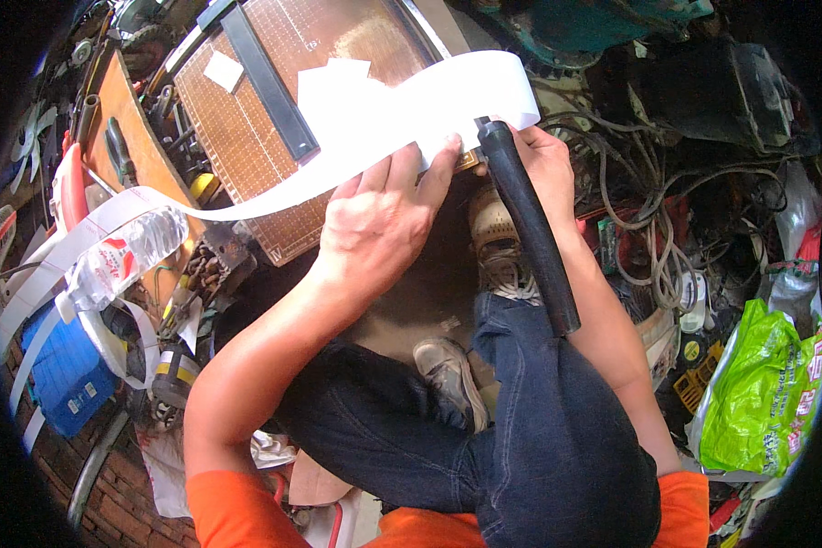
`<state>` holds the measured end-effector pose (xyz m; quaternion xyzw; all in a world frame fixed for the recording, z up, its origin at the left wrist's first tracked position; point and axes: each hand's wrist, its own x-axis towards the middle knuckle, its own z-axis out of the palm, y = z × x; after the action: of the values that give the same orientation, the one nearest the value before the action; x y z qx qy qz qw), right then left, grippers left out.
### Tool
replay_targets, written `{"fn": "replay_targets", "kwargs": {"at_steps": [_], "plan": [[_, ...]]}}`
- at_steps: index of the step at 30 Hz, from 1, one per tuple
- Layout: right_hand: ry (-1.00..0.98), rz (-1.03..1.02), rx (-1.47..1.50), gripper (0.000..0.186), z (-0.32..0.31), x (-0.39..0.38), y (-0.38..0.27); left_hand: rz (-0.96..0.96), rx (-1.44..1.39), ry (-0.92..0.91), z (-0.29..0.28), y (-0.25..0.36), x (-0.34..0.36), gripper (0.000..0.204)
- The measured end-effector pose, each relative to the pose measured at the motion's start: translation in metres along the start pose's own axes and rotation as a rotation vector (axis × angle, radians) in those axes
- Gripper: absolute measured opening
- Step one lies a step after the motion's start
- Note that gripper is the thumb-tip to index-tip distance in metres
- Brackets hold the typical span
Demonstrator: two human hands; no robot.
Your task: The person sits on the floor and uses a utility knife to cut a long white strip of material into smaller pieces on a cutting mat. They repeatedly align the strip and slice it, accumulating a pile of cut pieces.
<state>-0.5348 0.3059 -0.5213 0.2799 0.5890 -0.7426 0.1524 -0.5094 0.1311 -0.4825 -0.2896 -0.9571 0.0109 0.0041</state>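
Observation:
A long white paper strip [470, 87] runs over the near part of a brown gridded paper cutter [247, 155], curling into a loop at its right end. My left hand [374, 219] grips the strip at the board's near edge, thumb on top, the other fingertips hidden by the paper. My right hand [553, 169] pinches the strip near the loop, partly hidden behind the cutter's black handle [534, 233], which slants toward my knee. A black bar [269, 87] crosses the board. Small white paper pieces [223, 71] lie there too.
The strip's tail trails left past a plastic bottle [123, 260] and a blue box [68, 370]. An orange-brown board [128, 137] and tools stand left. Tangled cables [658, 219] and a green plastic bag [758, 393] lie right. My shoes [452, 379] are below the cutter.

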Motion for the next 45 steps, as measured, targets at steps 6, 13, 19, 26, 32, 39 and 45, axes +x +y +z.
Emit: {"fn": "replay_targets", "kwargs": {"at_steps": [6,13,19,26,32,39,45], "plan": [[-0.026,-0.028,-0.082,0.029,-0.01,0.008,0.011,-0.009,-0.032,0.023,0.001,0.0,0.002,0.047],[-0.003,-0.068,0.04,0.044,-0.031,-0.03,-0.018,0.019,0.055,0.008,0.002,-0.003,0.001,0.052],[-0.263,-0.304,-0.535,0.066,-0.028,-0.073,-0.064,0.03,0.003,0.021,0.011,-0.003,-0.004,0.056],[-0.318,-0.305,-0.537,0.074,-0.038,-0.042,-0.024,0.036,0.028,0.036,0.011,-0.003,-0.001,0.057],[-0.417,-0.3,-0.394,0.08,-0.036,-0.018,-0.004,0.015,0.072,0.033,0.007,-0.003,0.0,0.053],[-0.433,-0.177,-0.163,0.081,-0.035,-0.016,-0.002,0.026,0.07,0.119,0.014,-0.002,-0.001,0.052],[-0.396,-0.227,-0.256,0.071,-0.011,-0.059,-0.067,0.046,0.008,0.018,0.015,-0.008,-0.008,0.053]]}}
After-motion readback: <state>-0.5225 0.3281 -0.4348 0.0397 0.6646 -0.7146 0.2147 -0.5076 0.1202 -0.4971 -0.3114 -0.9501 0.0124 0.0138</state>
